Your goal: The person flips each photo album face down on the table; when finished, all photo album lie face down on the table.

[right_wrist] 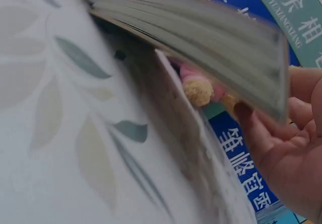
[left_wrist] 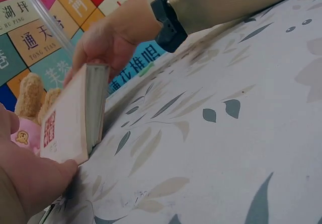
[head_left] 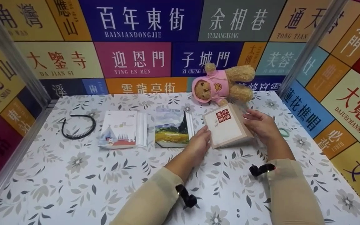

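Observation:
A beige-covered book (head_left: pixel 227 128) with a red square of characters tilts up on the right half of the table, its right side raised off the cloth. My right hand (head_left: pixel 262 125) grips that raised edge; in the right wrist view, the thumb (right_wrist: pixel 246 116) lies along one cover and the page block (right_wrist: pixel 191 48) faces the camera. At the book's left edge my left hand (head_left: pixel 199 140) holds the lower corner, the thumb (left_wrist: pixel 68 168) against it in the left wrist view. Its other fingers are mostly hidden.
Left of the book lie a landscape-cover book (head_left: pixel 172 129), a white book with a tent picture (head_left: pixel 117 129) and a black headband (head_left: pixel 92 120). Behind it, a teddy bear in a pink hoodie (head_left: pixel 219 84) lies sideways. A green ring (head_left: pixel 284 132) sits beyond the right hand.

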### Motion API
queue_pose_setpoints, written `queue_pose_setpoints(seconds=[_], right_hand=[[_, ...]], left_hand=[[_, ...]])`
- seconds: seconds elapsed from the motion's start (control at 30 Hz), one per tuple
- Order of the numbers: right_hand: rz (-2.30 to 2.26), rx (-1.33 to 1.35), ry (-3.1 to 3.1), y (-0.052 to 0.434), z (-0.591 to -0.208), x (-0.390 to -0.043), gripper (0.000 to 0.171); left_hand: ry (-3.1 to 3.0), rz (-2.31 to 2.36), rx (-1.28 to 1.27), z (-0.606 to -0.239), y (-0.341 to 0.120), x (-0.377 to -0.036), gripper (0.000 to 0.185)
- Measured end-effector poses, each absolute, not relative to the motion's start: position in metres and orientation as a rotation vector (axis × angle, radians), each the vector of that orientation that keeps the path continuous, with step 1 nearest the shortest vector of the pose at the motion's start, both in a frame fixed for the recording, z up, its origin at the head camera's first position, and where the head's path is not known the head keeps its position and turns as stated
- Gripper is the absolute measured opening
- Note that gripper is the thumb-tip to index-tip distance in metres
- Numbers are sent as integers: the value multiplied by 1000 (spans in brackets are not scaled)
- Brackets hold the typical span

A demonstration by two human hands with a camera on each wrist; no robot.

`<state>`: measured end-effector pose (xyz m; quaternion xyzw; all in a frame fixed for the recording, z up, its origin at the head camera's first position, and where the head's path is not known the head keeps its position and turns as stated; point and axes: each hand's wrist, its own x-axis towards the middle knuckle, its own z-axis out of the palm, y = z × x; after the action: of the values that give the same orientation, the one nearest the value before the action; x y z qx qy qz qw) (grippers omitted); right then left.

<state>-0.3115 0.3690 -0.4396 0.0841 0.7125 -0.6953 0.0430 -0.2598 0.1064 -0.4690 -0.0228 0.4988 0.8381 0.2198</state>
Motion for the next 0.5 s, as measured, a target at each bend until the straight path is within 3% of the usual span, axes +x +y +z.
queue_pose_setpoints(seconds=[0.5], right_hand=[[-2039,484,2085,374,-451,-316,67]], left_hand=[[1291,2399,-110,-467,102,-264,57]])
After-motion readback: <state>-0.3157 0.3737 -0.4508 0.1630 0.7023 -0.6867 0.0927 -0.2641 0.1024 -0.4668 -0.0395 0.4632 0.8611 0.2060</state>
